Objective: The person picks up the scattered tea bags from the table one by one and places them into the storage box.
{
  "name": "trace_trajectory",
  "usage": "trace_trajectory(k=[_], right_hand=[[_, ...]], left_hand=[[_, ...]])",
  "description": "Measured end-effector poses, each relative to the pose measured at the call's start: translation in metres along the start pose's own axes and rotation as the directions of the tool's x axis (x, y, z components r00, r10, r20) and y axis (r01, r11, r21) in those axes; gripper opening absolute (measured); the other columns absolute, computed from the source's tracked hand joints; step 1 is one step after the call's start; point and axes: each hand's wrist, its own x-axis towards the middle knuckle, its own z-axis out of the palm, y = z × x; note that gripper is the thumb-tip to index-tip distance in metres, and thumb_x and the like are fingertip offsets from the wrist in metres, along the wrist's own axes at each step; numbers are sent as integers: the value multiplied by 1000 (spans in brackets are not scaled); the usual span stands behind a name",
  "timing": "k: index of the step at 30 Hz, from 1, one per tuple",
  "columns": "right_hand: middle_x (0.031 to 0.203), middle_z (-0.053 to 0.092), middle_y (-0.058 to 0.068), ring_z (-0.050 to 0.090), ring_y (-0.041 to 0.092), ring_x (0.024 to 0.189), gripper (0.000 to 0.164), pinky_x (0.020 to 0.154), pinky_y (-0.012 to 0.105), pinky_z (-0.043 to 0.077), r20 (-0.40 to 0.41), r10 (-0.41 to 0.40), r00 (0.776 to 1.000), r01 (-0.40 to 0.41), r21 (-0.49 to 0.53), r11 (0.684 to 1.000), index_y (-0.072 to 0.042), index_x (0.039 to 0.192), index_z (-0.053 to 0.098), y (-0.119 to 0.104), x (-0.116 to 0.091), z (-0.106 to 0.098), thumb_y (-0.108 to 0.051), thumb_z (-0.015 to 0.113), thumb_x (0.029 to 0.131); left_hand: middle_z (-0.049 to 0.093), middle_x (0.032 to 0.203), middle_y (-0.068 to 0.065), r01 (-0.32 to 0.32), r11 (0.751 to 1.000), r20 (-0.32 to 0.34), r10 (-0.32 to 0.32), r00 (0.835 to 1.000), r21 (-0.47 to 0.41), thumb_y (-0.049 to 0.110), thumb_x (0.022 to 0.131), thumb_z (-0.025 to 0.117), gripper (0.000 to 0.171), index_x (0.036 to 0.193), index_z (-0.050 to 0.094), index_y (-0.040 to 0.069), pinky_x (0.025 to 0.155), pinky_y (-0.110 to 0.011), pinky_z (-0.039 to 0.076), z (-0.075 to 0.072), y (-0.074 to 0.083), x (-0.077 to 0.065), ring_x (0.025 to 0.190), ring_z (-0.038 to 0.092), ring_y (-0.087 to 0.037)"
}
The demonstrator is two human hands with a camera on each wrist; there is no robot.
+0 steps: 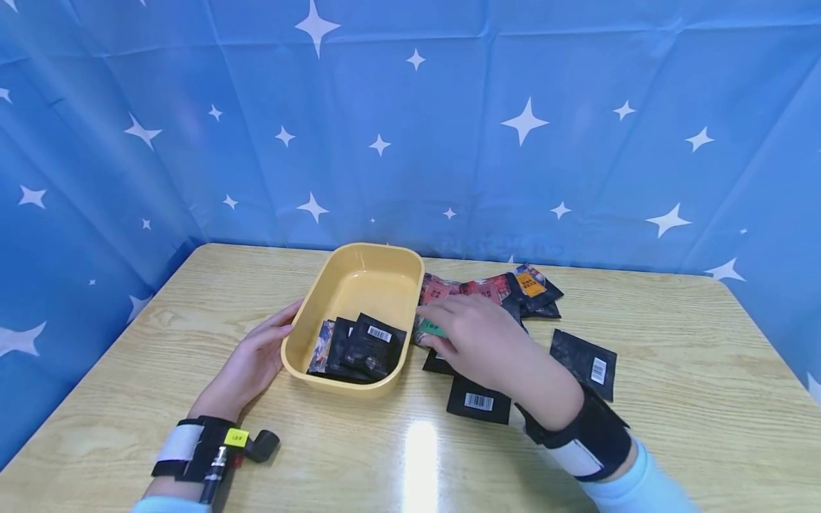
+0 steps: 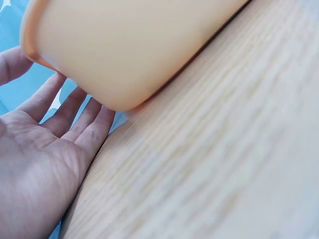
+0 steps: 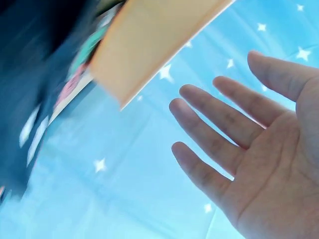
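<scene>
A yellow plastic bin [image 1: 375, 288] stands left of the table's middle, with several black packets [image 1: 372, 347] lying in its near end. My left hand [image 1: 259, 356] is at the bin's left side. In the left wrist view its extended fingers touch the bin wall [image 2: 119, 55], the thumb near the rim. Over the packets right of the bin hovers my right hand [image 1: 477, 335]. The right wrist view shows that hand [image 3: 264, 154] with fingers spread and nothing held. Beneath it, a packet with a green label [image 1: 431, 328] is partly hidden.
Packets with red labels [image 1: 489, 288] and an orange label [image 1: 531, 283] lie toward the back right. Black packets with barcodes lie nearer, one in front [image 1: 477, 401] and one at the right [image 1: 585, 362]. A blue starry cloth [image 1: 449, 142] hangs behind the wooden table [image 1: 333, 449].
</scene>
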Motion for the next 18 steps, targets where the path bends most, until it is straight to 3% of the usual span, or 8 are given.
trace_trajectory(k=[6,12,18], right_hand=[[142,53,15,50,33,130,57,105,54,41,-10,65,998,-65,-58,996,-10,139,58,23,-21,-5,-38,72,91],[137,56,16,53,36,125,63,102,57,42,-6,118,993,-119,-67,991,-9,140,56,45,-44,-16,-37,77,87],[134,58,20,54,42,121,72,100,63,40,66,220,973,-217,-51,975,-8,144,51,71,-66,-25,-37,79,84]], left_hand=[[32,156,-2,4,1000,-9,-4,1000,-1,14,106,38,57,157,17,2,104,-20,40,0,1,1,127,48,-3],[24,161,-7,11,1000,-14,-11,1000,-10,14,106,38,57,158,16,3,104,-20,40,0,1,1,126,49,-2],[26,160,-6,1,1000,-2,-1,1000,-9,13,106,36,56,158,16,2,105,-20,39,1,0,1,127,48,-2]])
